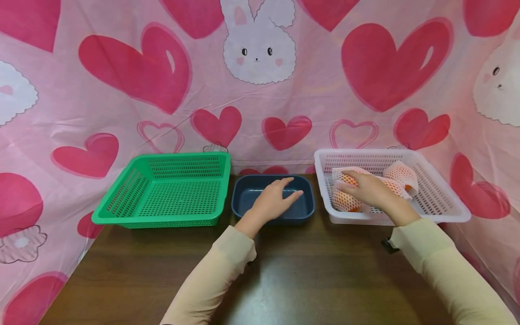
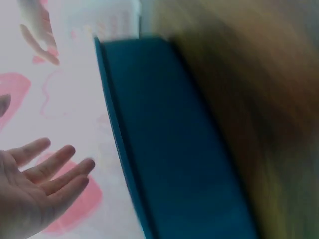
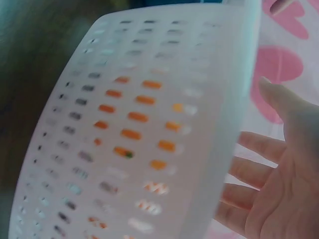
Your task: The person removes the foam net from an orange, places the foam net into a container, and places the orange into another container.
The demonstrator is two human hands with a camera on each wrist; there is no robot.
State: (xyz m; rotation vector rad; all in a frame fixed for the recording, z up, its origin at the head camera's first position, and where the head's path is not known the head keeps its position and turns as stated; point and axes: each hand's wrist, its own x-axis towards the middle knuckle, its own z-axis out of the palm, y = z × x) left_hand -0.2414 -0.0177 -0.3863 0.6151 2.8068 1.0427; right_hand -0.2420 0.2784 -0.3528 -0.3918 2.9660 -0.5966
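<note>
Foam (image 1: 400, 173) is sheathing the fruit (image 1: 346, 201), probably calling for gentle cupping; right hand (image 1: 369, 188) and left hand (image 1: 273, 198) are reaching, spread.

Draped nook: heart-print cloth (image 1: 260, 100) around brown table (image 1: 308, 271).

A tray (image 1: 246, 197) sits between left basket (image 1: 180, 197) and right basket (image 1: 436, 198) holding fruit (image 1: 400, 176).
</note>
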